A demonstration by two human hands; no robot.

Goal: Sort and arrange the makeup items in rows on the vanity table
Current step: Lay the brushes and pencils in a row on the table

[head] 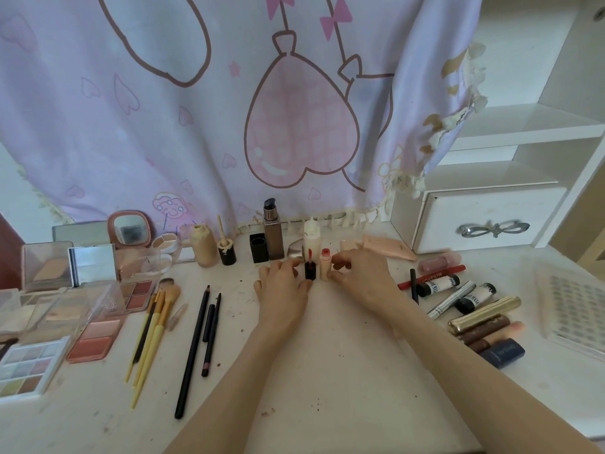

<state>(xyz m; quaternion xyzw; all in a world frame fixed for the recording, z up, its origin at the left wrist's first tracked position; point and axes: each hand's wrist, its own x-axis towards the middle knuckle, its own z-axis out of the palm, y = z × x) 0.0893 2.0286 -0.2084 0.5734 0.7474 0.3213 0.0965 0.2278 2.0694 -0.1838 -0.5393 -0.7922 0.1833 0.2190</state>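
Both hands work side by side toward the back of the tabletop, near its middle. The left hand has its fingers curled round a small dark lip-gloss bottle that stands upright, its red wand tip poking up above the fingertips; the thumb sits at the bottle's base on the near side. Just to the right, touching or nearly touching the dark bottle, a small beige tube with a red cap stands upright. The right hand is beside this tube with its fingers bent and pinched together round something small; whether they also touch the tube cannot be told.

Behind the hands, along the back edge, stand a tall pump bottle, a black cap, a white squeeze bottle and a beige foundation bottle. Toward the left edge lie open palettes, with yellow-handled brushes and black pencils laid roughly parallel next to them. Toward the right edge lies a cluster of tubes and lipsticks, among them a red pencil and a gold tube. A white drawer unit sits at the back right corner.
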